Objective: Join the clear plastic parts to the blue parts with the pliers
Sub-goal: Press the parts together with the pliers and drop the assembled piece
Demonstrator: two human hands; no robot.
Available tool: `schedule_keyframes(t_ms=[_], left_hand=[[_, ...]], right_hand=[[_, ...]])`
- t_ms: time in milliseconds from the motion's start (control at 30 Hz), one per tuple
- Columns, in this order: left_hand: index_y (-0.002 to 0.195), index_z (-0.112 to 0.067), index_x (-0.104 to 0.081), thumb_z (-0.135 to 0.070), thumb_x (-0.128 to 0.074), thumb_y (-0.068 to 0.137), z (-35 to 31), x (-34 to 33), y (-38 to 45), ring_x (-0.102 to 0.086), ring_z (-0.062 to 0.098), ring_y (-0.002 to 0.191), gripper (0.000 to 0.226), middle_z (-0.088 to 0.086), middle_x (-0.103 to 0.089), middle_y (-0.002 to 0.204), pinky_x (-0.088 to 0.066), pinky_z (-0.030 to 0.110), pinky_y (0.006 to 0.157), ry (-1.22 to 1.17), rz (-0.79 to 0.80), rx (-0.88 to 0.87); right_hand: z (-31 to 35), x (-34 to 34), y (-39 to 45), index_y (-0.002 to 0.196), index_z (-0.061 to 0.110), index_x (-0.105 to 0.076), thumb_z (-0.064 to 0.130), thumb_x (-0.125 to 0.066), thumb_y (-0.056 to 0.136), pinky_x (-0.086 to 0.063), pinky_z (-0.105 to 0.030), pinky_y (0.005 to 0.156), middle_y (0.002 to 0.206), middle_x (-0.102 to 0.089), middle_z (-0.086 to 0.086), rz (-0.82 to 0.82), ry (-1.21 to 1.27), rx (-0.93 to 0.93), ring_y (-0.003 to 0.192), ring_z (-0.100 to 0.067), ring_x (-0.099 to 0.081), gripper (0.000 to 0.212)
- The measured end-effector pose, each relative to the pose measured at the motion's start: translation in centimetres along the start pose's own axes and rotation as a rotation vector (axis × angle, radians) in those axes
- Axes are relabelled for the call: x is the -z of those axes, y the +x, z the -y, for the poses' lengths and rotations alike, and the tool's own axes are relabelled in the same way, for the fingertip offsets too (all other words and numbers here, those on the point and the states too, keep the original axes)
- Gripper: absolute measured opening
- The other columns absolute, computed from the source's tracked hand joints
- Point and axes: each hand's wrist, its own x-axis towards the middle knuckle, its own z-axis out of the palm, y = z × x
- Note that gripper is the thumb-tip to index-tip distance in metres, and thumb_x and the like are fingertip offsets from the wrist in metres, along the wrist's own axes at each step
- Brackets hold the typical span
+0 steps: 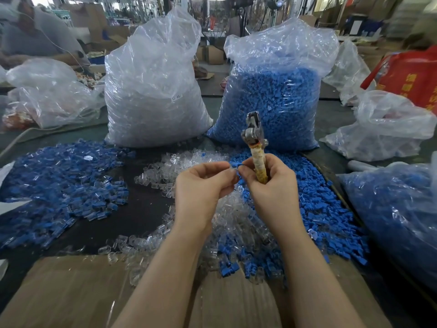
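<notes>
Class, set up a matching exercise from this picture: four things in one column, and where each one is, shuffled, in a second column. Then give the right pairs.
Things
1. pliers
2. bag of clear parts
3. bag of blue parts
4. joined pile

Places
A. standing far right of centre
B. spread on the table at left
C. upright in the right hand
D. standing far left of centre

Pairs: 1-C, 2-D, 3-A, 4-B
</notes>
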Motion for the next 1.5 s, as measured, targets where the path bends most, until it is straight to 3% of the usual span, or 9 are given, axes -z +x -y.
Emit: schedule_keyframes(t_ms=[200,500,633,733,900,1100,1167,1267,1500], left_hand=[[0.081,-0.016,-0.076,-0.003,-0.08,0.077,0.1,-0.4,-0.1,-0.074,0.017,0.076,0.014,0.002,-0.076,0.076,-0.059,0.027,0.071,0.189,-0.07,-0.156],[0.081,-0.026,-0.077,-0.004,-0.079,0.077,0.4,-0.4,-0.3,-0.071,0.001,0.071,0.023,-0.013,-0.074,0.075,-0.054,0.013,0.066,0.415,-0.091,-0.372],[0.083,-0.022,-0.078,-0.006,-0.08,0.076,0.5,-0.2,-0.1,-0.069,-0.001,0.07,0.017,-0.013,-0.074,0.074,-0.053,0.012,0.064,0.432,-0.109,-0.38],[0.082,-0.021,-0.077,-0.01,-0.081,0.077,0.6,-0.1,0.1,-0.068,-0.001,0.068,0.012,-0.014,-0.073,0.073,-0.053,0.013,0.064,0.432,-0.126,-0.391],[0.079,-0.022,-0.074,-0.01,-0.081,0.079,0.4,0.2,0.3,-0.07,0.01,0.072,0.013,-0.006,-0.074,0.074,-0.057,0.021,0.069,0.359,-0.123,-0.334],[0.078,-0.022,-0.072,-0.001,-0.077,0.08,-0.3,0.9,0.5,-0.072,0.014,0.072,0.021,-0.002,-0.075,0.074,-0.056,0.018,0.068,0.193,-0.053,-0.319],[0.078,-0.021,-0.072,0.0,-0.076,0.08,-0.3,1.0,0.7,-0.071,0.013,0.071,0.022,-0.002,-0.074,0.072,-0.054,0.017,0.067,0.172,-0.041,-0.334],[0.077,-0.022,-0.072,0.0,-0.076,0.08,-0.3,1.3,0.8,-0.07,0.01,0.068,0.022,-0.003,-0.073,0.07,-0.053,0.016,0.066,0.166,-0.022,-0.351],[0.08,-0.017,-0.072,0.001,-0.075,0.081,-0.5,1.5,0.8,-0.069,0.008,0.067,0.019,-0.002,-0.073,0.07,-0.052,0.015,0.065,0.167,0.006,-0.358]], right_hand=[[0.1,-0.4,-0.2,0.085,0.024,-0.062,0.029,-0.071,0.088,-0.054,-0.045,0.067,0.072,-0.064,0.007,-0.052,-0.062,0.0,0.067,-0.013,-0.06,0.011],[0.4,-0.3,-0.1,0.084,0.024,-0.066,0.024,-0.07,0.088,-0.049,-0.041,0.058,0.067,-0.063,0.009,-0.002,-0.02,-0.025,0.057,-0.009,-0.052,0.006],[0.7,0.0,-0.1,0.086,0.024,-0.067,0.017,-0.067,0.089,-0.056,-0.049,0.068,0.073,-0.069,0.001,0.086,0.03,-0.077,0.071,-0.026,-0.064,0.007],[0.6,0.3,0.1,0.088,0.027,-0.068,0.013,-0.064,0.091,-0.06,-0.035,0.075,0.079,-0.072,0.006,0.154,0.074,-0.09,0.077,-0.015,-0.069,0.015],[0.2,1.6,0.3,0.091,0.025,-0.068,0.013,-0.064,0.089,-0.05,-0.009,0.067,0.08,-0.071,0.011,0.307,0.094,-0.116,0.078,-0.005,-0.067,0.014],[-0.3,3.0,0.3,0.092,0.022,-0.066,0.01,-0.067,0.088,-0.05,-0.021,0.071,0.085,-0.065,-0.001,0.518,-0.025,-0.144,0.078,-0.014,-0.061,0.013],[-0.2,3.0,0.4,0.093,0.022,-0.066,0.011,-0.068,0.088,-0.053,-0.037,0.079,0.089,-0.065,-0.007,0.536,-0.044,-0.147,0.083,-0.025,-0.061,0.012],[-0.2,3.1,0.4,0.093,0.023,-0.065,0.011,-0.068,0.087,-0.052,-0.049,0.086,0.08,-0.062,0.006,0.564,-0.065,-0.144,0.077,-0.019,-0.059,0.014],[-0.3,3.2,0.4,0.095,0.025,-0.063,0.012,-0.067,0.088,-0.051,-0.045,0.084,0.073,-0.059,0.024,0.598,-0.093,-0.137,0.073,-0.006,-0.056,0.016]])
